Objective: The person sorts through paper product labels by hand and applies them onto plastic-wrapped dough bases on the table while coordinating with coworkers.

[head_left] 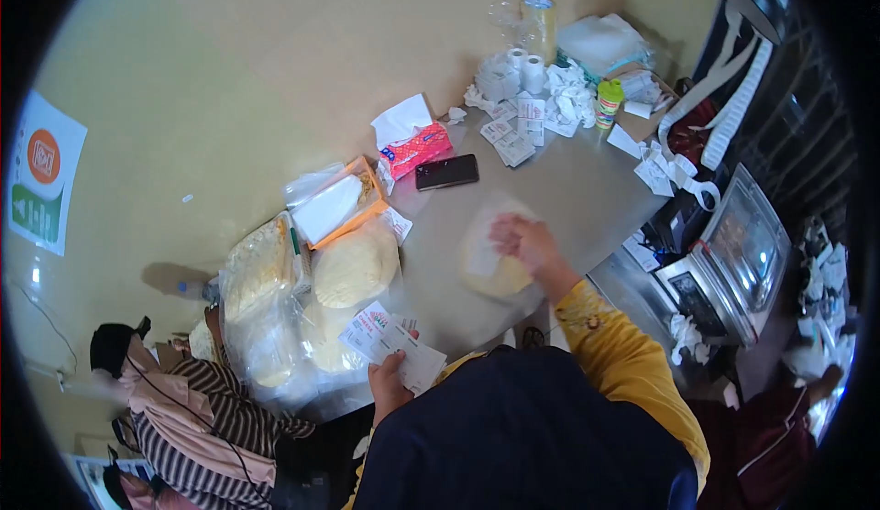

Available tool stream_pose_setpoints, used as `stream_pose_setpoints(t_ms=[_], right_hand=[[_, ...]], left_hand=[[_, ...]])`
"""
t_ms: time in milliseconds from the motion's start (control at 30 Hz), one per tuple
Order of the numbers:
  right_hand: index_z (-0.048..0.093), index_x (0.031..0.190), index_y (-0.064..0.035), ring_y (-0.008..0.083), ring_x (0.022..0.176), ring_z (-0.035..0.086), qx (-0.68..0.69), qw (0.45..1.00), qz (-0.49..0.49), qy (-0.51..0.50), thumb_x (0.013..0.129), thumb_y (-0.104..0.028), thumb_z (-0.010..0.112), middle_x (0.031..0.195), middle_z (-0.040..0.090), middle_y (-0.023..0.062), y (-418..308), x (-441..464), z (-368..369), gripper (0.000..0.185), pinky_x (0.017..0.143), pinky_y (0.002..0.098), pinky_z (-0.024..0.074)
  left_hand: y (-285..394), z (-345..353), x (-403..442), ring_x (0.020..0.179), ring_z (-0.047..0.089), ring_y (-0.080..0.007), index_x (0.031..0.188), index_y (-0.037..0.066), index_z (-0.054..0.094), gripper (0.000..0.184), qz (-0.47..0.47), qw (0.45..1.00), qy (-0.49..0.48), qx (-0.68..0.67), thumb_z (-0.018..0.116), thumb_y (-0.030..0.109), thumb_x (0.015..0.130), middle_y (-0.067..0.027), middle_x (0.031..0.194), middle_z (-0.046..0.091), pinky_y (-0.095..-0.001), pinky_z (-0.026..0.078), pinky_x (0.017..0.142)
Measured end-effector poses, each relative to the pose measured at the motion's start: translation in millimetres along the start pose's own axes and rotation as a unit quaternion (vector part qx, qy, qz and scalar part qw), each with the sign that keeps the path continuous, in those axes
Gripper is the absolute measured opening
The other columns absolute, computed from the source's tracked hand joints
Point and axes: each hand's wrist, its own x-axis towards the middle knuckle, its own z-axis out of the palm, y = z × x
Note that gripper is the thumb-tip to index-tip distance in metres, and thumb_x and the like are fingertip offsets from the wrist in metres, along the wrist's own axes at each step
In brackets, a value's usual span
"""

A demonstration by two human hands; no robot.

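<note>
My left hand [390,386] is closed around a few white printed paper slips [394,343], near the table's front edge. My right hand [521,240], a little blurred, lies over a clear plastic bag with something pale yellow and round [498,279] inside. Its fingers are stretched out above a white slip [480,255] on that bag. To the left, similar bagged pale rounds [356,269] lie in a pile, some partly covered by others.
A black phone [447,172], a pink tissue pack [417,150] and an orange box [346,208] sit at the back. Paper rolls [533,74], printed slips [531,120] and a green-lidded bottle [609,102] stand farther right. A scale-like machine [720,267] is at right; other people flank the table.
</note>
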Motion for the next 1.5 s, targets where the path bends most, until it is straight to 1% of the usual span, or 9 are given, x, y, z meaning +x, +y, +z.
stream_pose_setpoints(t_ms=[167, 300, 400, 500, 667, 1000, 1133, 1267, 1500], right_hand=[[0.053, 0.11, -0.0018, 0.021, 0.082, 0.063, -0.096, 0.986, -0.136, 0.023, 0.087, -0.015, 0.049, 0.094, 0.063, 0.01, -88, 2, -78, 0.026, 0.069, 0.0347, 0.0525], [0.05, 0.118, -0.0002, 0.0155, 0.09, 0.058, -0.162, 0.911, -0.256, 0.28, 0.086, -0.012, 0.054, 0.1, 0.06, 0.0071, -124, -18, -100, 0.034, 0.081, 0.0264, 0.0453], [0.051, 0.113, -0.0002, 0.0134, 0.095, 0.056, -0.277, 0.844, -0.411, 0.205, 0.084, -0.007, 0.059, 0.106, 0.057, 0.0062, -123, -44, -53, 0.031, 0.079, 0.0247, 0.045], [0.055, 0.11, -0.003, 0.014, 0.093, 0.056, -0.29, 0.898, -0.329, -0.032, 0.082, -0.002, 0.06, 0.103, 0.059, 0.0048, -132, -111, 57, 0.029, 0.083, 0.0283, 0.045], [0.064, 0.088, 0.0007, 0.0312, 0.084, 0.061, -0.16, 0.659, -0.539, -0.499, 0.073, -0.011, 0.072, 0.087, 0.063, 0.0151, -132, -165, 153, 0.021, 0.072, 0.0406, 0.0495], [0.067, 0.079, 0.0025, 0.02, 0.066, 0.057, 0.167, 0.656, -0.516, -0.525, 0.086, -0.007, 0.058, 0.074, 0.06, 0.0082, -72, -218, 225, 0.015, 0.06, 0.0296, 0.0498], [0.06, 0.068, -0.0007, 0.0323, 0.076, 0.062, 0.043, 0.641, -0.375, -0.668, 0.083, -0.004, 0.056, 0.076, 0.057, 0.0136, -82, -212, 229, 0.015, 0.061, 0.0421, 0.0472], [0.066, 0.077, 0.0022, 0.0193, 0.064, 0.057, 0.149, 0.638, -0.508, -0.559, 0.086, -0.01, 0.058, 0.072, 0.059, 0.0071, -34, -227, 254, 0.017, 0.06, 0.0291, 0.0487], [0.058, 0.068, -0.0003, 0.0276, 0.071, 0.06, 0.071, 0.635, -0.44, -0.631, 0.084, -0.008, 0.054, 0.07, 0.055, 0.0091, -31, -236, 274, 0.019, 0.059, 0.0377, 0.046]], left_hand=[[-1, 17, 6, 0.105, 0.056, -0.0339, 0.126, -0.005, 0.035, 0.056, -0.022, 0.995, -0.062, -0.079, 0.04, -0.005, 0.07, -0.0243, 0.112, 0.057, -0.0417, 0.044, 0.093], [7, 37, 5, 0.107, 0.054, -0.036, 0.128, -0.004, 0.034, 0.061, -0.014, 0.995, -0.084, -0.061, 0.04, -0.002, 0.068, -0.0251, 0.115, 0.055, -0.0428, 0.042, 0.094], [6, 43, 9, 0.11, 0.053, -0.0364, 0.128, -0.003, 0.034, 0.063, -0.012, 0.993, -0.102, -0.054, 0.042, -0.002, 0.066, -0.0246, 0.117, 0.054, -0.0429, 0.041, 0.096], [6, 45, 11, 0.112, 0.051, -0.0337, 0.129, -0.002, 0.035, 0.061, -0.01, 0.991, -0.125, -0.044, 0.041, -0.005, 0.068, -0.0225, 0.116, 0.055, -0.0426, 0.041, 0.096], [20, 50, 3, 0.113, 0.05, -0.0343, 0.129, 0.0, 0.035, 0.064, -0.01, 0.992, -0.129, 0.009, 0.047, -0.002, 0.067, -0.0238, 0.116, 0.055, -0.0427, 0.042, 0.095], [29, -9, 0, 0.112, 0.051, -0.0355, 0.128, -0.001, 0.036, 0.063, -0.037, 0.988, -0.137, -0.064, 0.048, -0.002, 0.066, -0.0252, 0.117, 0.054, -0.0434, 0.042, 0.095], [36, -32, -7, 0.113, 0.051, -0.0359, 0.128, -0.002, 0.036, 0.063, -0.042, 0.989, -0.124, -0.074, 0.045, -0.003, 0.066, -0.0259, 0.117, 0.053, -0.0438, 0.043, 0.095], [47, -52, -13, 0.113, 0.051, -0.036, 0.128, -0.002, 0.036, 0.062, -0.034, 0.987, -0.14, -0.067, 0.044, -0.003, 0.067, -0.0265, 0.117, 0.053, -0.0445, 0.044, 0.093], [62, -83, -16, 0.113, 0.051, -0.0362, 0.128, -0.002, 0.036, 0.061, -0.045, 0.984, -0.156, -0.077, 0.045, -0.002, 0.068, -0.027, 0.116, 0.053, -0.0456, 0.045, 0.093]])
